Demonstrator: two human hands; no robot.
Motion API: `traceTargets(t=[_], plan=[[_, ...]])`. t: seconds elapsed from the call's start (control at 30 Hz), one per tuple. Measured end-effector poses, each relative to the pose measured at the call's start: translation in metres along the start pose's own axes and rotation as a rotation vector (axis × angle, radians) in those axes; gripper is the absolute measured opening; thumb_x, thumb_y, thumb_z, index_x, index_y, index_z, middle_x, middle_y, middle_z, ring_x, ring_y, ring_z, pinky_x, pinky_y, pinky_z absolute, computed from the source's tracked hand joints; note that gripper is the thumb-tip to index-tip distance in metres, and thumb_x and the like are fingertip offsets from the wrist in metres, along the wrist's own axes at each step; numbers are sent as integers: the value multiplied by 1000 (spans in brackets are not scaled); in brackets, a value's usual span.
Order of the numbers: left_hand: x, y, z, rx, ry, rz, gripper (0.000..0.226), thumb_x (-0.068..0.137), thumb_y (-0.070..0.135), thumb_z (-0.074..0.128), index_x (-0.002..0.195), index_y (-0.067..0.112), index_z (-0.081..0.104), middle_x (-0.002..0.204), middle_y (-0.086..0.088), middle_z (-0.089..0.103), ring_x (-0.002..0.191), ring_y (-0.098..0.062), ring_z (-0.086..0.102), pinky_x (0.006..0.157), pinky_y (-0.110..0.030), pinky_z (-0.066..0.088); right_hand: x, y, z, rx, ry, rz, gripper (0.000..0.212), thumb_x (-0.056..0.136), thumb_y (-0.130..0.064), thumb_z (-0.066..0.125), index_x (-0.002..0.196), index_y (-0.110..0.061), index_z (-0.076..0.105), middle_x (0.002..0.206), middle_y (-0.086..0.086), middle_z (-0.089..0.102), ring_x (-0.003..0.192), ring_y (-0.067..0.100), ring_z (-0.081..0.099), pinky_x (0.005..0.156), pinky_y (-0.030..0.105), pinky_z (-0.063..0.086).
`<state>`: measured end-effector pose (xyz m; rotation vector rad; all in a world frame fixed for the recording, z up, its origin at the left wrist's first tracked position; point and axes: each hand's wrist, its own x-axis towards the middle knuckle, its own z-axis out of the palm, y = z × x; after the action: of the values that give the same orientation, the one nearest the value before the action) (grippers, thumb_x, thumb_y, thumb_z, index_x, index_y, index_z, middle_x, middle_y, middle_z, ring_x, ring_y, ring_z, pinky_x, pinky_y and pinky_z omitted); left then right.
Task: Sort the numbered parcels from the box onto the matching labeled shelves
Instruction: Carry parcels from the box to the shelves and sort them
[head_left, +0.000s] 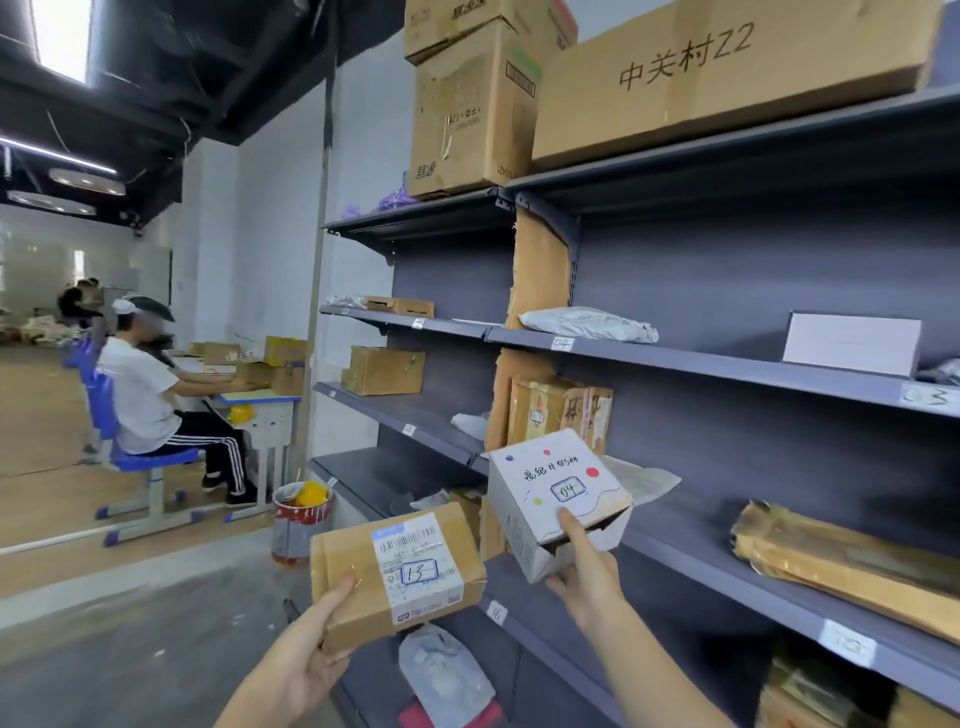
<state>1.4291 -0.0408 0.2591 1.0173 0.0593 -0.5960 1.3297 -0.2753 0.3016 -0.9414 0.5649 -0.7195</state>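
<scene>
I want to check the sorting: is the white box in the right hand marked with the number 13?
No, the white box held by the right hand is marked 04; the 13 is on the brown parcel in the left hand.

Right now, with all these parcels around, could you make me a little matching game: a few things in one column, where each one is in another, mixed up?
Things:
1. white box marked 04
2. brown parcel marked 13
3. grey mailer bag
4. big carton with printed characters and Z2

Places:
A. lying on the shelf above the 04 label
B. held in the left hand
C. on the top shelf
D. held in the right hand

Pairs: 1-D, 2-B, 3-A, 4-C
</scene>
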Motion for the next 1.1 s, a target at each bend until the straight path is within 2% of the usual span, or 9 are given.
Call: traceTargets(t=[0.13,0.2,0.37,0.47,0.67,0.73,0.9,1.0,1.1], plan=[[45,23,28,31,-63,8,11,90,18,61,92,8,58,57,-9,69,75,-25,56,58,-30,48,40,-29,37,30,-13,-74,41,85,-24,70,120,-11,53,123,11,61,115,31,57,98,49,46],[72,33,47,61,-113,12,14,90,19,61,99,8,59,70,-10,70,77,-25,56,66,-30,46,65,-48,56,34,-6,-151,46,85,-25,69,125,-13,51,125,10,60,117,30,55,99,48,46],[137,57,104,116,-254,-6,10,88,17,63,90,7,62,60,-9,70,67,-23,61,59,-28,48,118,-109,113,81,-25,-308,57,84,-25,70,134,-10,47,127,8,59,115,28,57,90,42,50],[166,65,130,108,-320,-10,13,88,18,64,90,5,63,65,-11,72,76,-26,61,64,-30,47,133,-148,128,86,-36,-386,55,85,-24,69,133,-9,48,126,10,60,112,27,59,83,39,53],[232,72,179,128,-460,-112,15,88,21,65,99,10,63,100,-12,69,87,-25,60,69,-31,43,168,-214,132,12,183,-485,47,80,-31,73,115,-13,47,118,6,57,107,26,58,96,47,49],[252,70,198,139,-515,-152,17,87,19,67,100,9,64,96,-12,71,86,-26,61,68,-31,44,176,-228,131,4,278,-520,48,79,-33,74,111,-14,45,120,2,55,113,27,56,99,45,46],[292,59,239,184,-669,-280,14,84,15,70,94,8,64,70,-12,73,83,-29,63,68,-34,48,190,-248,127,-14,439,-567,68,79,-35,74,135,-20,40,131,0,50,117,28,53,94,46,48],[315,53,256,290,-769,-298,30,76,18,75,101,7,62,83,-13,73,91,-29,63,86,-38,48,195,-254,130,-53,576,-536,71,78,-41,73,137,-21,37,135,1,45,120,30,49,97,47,44],[337,47,268,355,-900,-299,42,70,26,76,103,12,54,108,-13,66,112,-31,55,110,-42,31,205,-261,136,-104,675,-517,69,82,-38,70,137,-18,35,132,5,47,120,33,48,99,49,41]])
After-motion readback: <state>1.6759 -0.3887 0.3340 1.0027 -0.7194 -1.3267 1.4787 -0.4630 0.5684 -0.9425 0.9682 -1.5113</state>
